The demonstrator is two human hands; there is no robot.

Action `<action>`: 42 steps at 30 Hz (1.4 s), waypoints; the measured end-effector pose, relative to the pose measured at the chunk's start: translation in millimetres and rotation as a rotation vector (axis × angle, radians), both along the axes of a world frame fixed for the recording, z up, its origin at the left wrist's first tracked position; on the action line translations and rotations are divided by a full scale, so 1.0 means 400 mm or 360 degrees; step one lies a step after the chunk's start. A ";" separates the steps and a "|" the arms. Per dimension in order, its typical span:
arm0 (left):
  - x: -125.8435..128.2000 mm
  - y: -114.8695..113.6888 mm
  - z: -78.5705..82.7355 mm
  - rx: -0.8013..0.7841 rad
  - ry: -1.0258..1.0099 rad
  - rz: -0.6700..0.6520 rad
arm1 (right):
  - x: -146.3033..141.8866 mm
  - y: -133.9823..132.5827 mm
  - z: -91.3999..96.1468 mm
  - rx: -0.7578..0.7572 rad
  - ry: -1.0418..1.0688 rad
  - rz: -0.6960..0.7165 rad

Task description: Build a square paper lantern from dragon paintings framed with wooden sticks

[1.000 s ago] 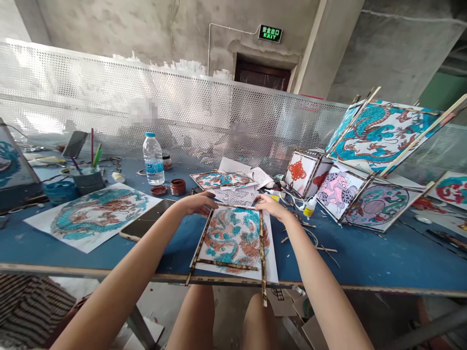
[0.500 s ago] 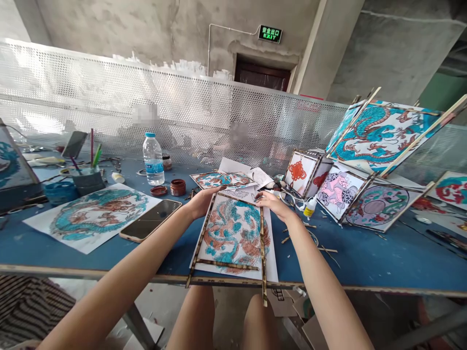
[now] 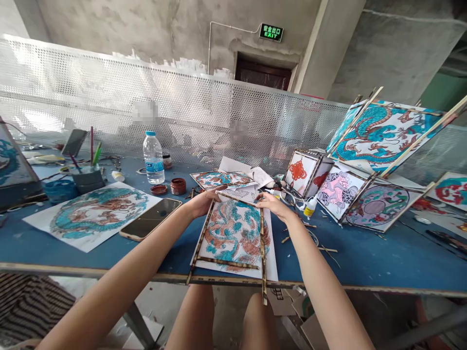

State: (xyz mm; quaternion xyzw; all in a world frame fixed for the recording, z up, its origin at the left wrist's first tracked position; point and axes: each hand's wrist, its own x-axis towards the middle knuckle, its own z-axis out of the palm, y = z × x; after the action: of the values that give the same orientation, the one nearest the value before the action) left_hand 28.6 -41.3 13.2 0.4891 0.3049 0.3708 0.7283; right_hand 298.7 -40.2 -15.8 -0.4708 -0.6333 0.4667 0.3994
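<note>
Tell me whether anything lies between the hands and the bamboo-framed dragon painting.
Nothing visible does. The left hand and the right hand each grip a far corner of the bamboo-framed dragon painting on the blue table.

We read one sign clearly: a lit green exit sign [image 3: 271, 32] mounted on the concrete wall [image 3: 146, 24] above the dark doorway [image 3: 261, 75]. Its upper line carries four Chinese characters, 安全出口, and beneath them stands the word EXIT in capitals. The water bottle [image 3: 153, 158] on the blue table [image 3: 365, 253] wears a blue label [image 3: 153, 166], but its print is too small for us to make out. Small marks along the table's front edge [image 3: 219, 280] are likewise illegible.
</note>
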 end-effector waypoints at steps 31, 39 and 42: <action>0.013 0.008 -0.006 -0.0125 -0.0063 0.0178 | -0.009 -0.006 0.004 0.0004 0.0037 0.0007; 0.011 0.017 -0.012 -0.0155 -0.0037 0.0171 | -0.011 -0.006 0.003 0.0000 0.0070 0.0039; 0.011 0.016 -0.012 -0.0149 -0.0023 0.0174 | -0.011 -0.011 0.010 -0.0006 0.0076 0.0019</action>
State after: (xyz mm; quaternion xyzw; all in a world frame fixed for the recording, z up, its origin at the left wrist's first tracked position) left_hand 33.0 -35.0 8.3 0.4344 0.3430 0.3987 0.7313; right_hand 294.2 -44.5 -11.7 -0.4565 -0.6254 0.4815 0.4106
